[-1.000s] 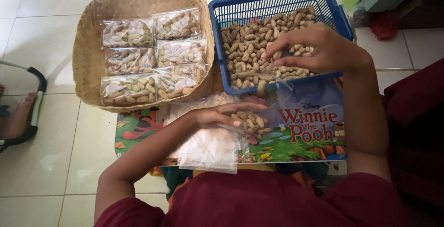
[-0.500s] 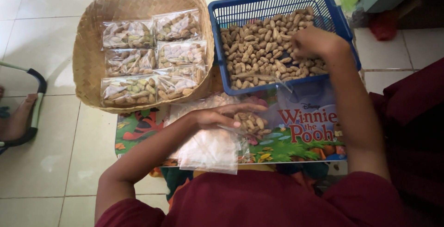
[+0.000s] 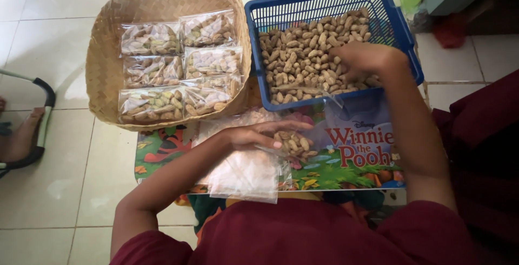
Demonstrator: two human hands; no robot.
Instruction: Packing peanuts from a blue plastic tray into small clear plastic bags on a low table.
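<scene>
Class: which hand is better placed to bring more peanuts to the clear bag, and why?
Probably the right hand: it already rests in the blue basket on the peanuts, while the left hand holds the clear bag open.

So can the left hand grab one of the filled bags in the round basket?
Probably yes. The left hand rests on the clear bag just below the woven basket, and the filled bags lie uncovered on top. It would have to let go of the clear bag first.
</scene>
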